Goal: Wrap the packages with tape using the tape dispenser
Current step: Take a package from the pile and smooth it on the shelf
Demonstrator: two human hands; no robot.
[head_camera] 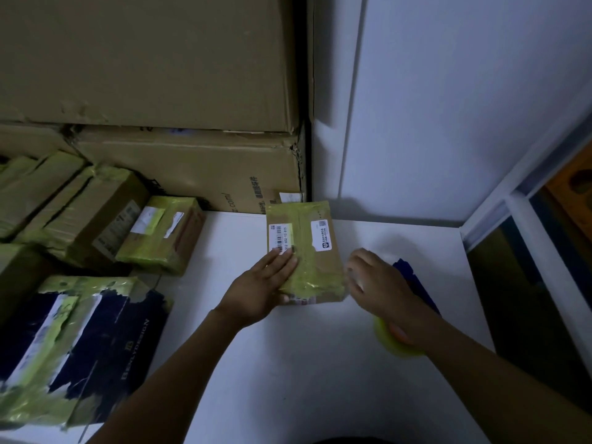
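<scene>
Near far edge of table (304, 363): left hand (259, 290) flat on package (309, 251); right hand (384, 291) grips tape dispenser (419, 285) beside right edge

Package label (280, 237) reads 602-12-815; dark box (128, 331) reads DESIGN; carton (198, 174) ".com/".

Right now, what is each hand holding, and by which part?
The right hand grips the blue tape dispenser over its middle, beside the yellow-green tape roll. The left hand holds nothing; it presses flat on the tape-wrapped brown cardboard package.
</scene>
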